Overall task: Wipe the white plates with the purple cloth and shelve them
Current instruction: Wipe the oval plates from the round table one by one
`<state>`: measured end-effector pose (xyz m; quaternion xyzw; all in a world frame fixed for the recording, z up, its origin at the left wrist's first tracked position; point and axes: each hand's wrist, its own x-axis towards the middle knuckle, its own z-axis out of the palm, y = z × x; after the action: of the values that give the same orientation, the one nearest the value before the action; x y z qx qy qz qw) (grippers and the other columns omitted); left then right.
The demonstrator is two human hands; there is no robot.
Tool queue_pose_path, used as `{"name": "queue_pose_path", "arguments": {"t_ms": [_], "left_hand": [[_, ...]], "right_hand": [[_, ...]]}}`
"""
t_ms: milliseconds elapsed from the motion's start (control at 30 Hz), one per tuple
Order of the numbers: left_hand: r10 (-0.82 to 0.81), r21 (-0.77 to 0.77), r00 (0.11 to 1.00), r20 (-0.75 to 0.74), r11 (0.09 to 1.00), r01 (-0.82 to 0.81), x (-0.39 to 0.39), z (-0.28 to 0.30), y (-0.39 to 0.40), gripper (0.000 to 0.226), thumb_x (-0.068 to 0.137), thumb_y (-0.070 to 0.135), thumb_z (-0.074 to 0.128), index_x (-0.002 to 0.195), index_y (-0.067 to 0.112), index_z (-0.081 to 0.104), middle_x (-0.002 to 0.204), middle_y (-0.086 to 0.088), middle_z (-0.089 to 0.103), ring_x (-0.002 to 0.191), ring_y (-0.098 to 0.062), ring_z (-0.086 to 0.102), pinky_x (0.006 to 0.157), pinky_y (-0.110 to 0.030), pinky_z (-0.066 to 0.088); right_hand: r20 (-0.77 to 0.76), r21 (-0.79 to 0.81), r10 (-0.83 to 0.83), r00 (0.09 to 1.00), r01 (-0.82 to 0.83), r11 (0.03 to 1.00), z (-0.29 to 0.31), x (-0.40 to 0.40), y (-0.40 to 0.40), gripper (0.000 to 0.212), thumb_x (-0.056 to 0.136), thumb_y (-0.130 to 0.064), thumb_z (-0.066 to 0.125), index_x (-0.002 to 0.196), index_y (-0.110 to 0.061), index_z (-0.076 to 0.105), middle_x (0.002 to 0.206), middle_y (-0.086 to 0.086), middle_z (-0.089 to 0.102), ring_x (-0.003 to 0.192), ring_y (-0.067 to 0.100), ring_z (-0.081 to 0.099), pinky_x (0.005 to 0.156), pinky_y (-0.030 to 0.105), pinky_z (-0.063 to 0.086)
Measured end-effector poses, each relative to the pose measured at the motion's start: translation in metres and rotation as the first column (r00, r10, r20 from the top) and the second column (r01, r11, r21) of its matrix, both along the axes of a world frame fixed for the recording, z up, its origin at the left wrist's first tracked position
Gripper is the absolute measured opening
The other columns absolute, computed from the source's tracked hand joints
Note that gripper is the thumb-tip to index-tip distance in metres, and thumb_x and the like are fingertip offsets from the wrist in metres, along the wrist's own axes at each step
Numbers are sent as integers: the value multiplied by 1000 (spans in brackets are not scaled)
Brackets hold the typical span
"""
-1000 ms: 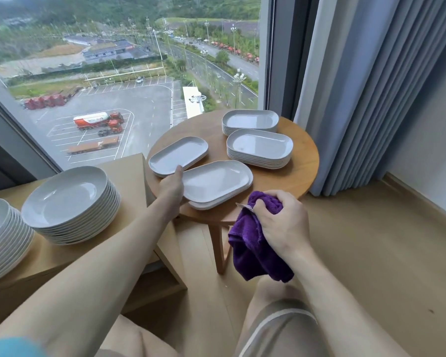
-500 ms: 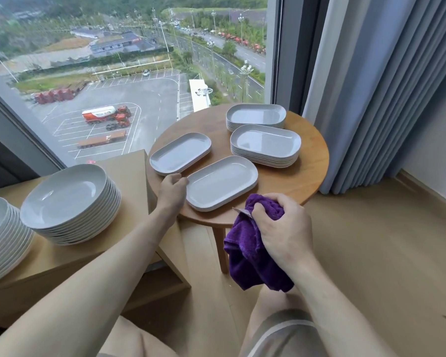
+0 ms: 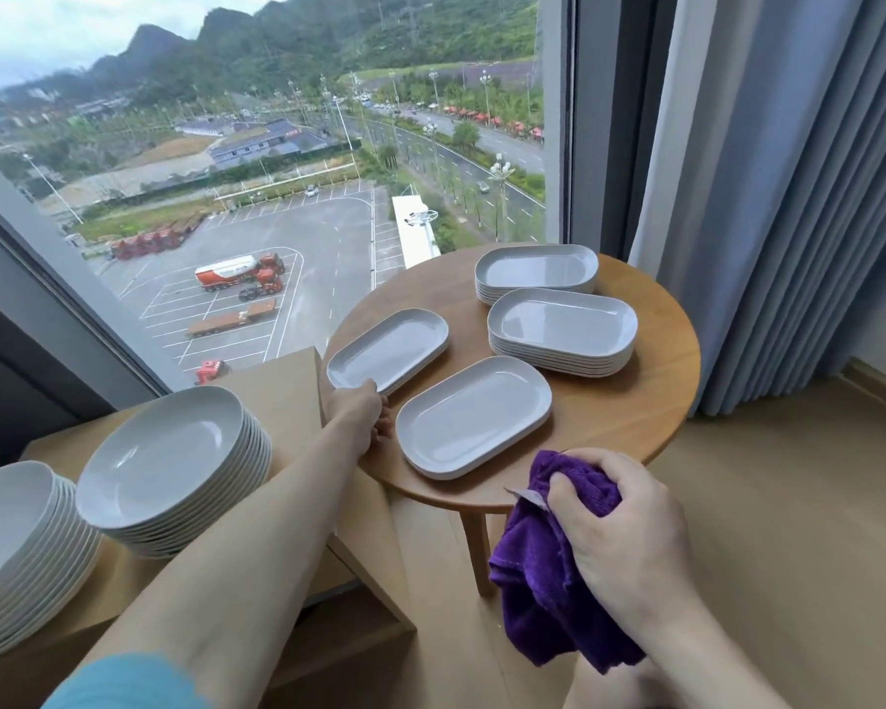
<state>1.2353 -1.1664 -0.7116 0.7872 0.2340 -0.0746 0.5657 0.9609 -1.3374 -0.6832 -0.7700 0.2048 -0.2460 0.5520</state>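
Two white oblong plates lie on the round wooden table (image 3: 635, 417): the left plate (image 3: 387, 350) and the near plate (image 3: 474, 417). Behind them stand two stacks of the same plates, the back stack (image 3: 535, 271) and the right stack (image 3: 563, 324). My left hand (image 3: 361, 411) is at the near end of the left plate, thumb on its rim and fingers curled beneath the edge. My right hand (image 3: 630, 534) grips the bunched purple cloth (image 3: 548, 580) just off the table's near edge.
A low wooden shelf unit (image 3: 287, 381) at the left carries two tall stacks of round white plates (image 3: 165, 458) (image 3: 6, 514). A big window (image 3: 277, 197) is behind, and a grey curtain (image 3: 788, 197) hangs at the right. My knees are below the cloth.
My left hand let go of the near plate's left edge and moved back-left to the near end of the left plate. My right hand still holds the cloth in the same spot.
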Motion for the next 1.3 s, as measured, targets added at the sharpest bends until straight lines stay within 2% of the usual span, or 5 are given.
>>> {"name": "queue_pose_path", "arguments": {"t_ms": [600,733,900,1133,1300], "left_hand": [[146,-337,989,36,933,-126,-5,8,20,15,88,14,57,75,9,61,72,-3,62,62,-18,57,59,-27,54],[176,-559,982,71,822,-107,-12,15,29,8,88,9,58,80,9,59,83,-9,64,79,-28,68,77,-33,64],[166,-783,983,77,620,-43,-68,24,51,17,94,1,55,80,9,57,68,-5,61,91,-28,66,66,-34,65],[-76,-844,995,68,527,98,-184,41,85,64,80,-16,32,132,7,60,128,-19,71,111,-38,70,94,-47,60],[-223,-865,973,-56,498,64,-248,34,108,78,69,-14,20,133,4,61,141,-28,60,131,-55,54,109,-69,42]], "right_hand": [[-36,-33,47,998,-48,998,-3,-2,3,12,85,-26,70,87,-37,71,91,-18,68,91,-1,63,75,9,45],[-43,-51,41,998,-43,998,-2,-1,3,13,85,-26,71,87,-38,69,92,-16,68,91,-3,61,73,6,43],[-23,-69,46,999,-48,996,2,-3,5,21,85,-23,72,83,-42,65,91,-18,68,91,-5,60,73,2,39],[32,28,68,997,-69,997,11,-7,15,21,86,-19,73,83,-39,70,92,-14,72,90,3,66,80,20,50],[42,117,78,996,-83,990,15,-10,34,9,82,-33,69,89,-33,75,91,-10,75,88,6,68,81,26,54]]}}
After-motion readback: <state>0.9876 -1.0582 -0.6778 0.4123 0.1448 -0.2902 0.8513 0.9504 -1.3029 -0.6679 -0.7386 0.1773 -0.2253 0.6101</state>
